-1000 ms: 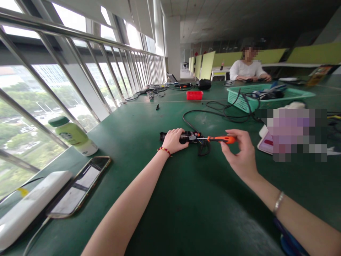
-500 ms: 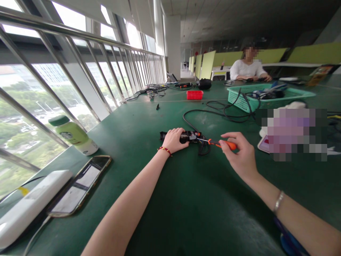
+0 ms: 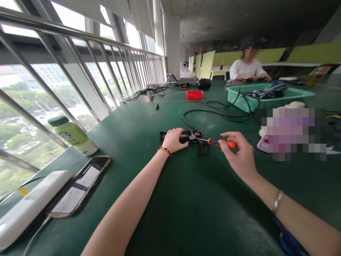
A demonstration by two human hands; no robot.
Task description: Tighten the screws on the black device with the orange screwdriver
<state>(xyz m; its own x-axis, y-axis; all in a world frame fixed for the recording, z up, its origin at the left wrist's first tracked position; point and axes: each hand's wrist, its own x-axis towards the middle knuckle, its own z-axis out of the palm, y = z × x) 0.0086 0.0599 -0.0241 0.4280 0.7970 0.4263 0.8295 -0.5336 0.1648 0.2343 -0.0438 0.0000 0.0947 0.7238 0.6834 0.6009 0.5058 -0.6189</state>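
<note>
My left hand (image 3: 174,139) is wrapped over a black, roughly cylindrical device (image 3: 189,136) lying on the green table, with its inner parts and thin wires exposed at the right end. In my right hand (image 3: 241,153) is a screwdriver (image 3: 213,142) with an orange and black handle, held by thumb and fingers. Its metal shaft points left, and the tip meets the device's exposed end; the exact contact spot is too small to make out. A black cable (image 3: 188,114) runs from the device toward the back right.
A teal basket (image 3: 241,101) of cables and parts stands at right, behind a blurred-out item. Farther back are a red tray (image 3: 194,95) and a seated person (image 3: 246,67). At left are a bottle (image 3: 73,135), a phone (image 3: 81,186) and a white power strip (image 3: 34,204).
</note>
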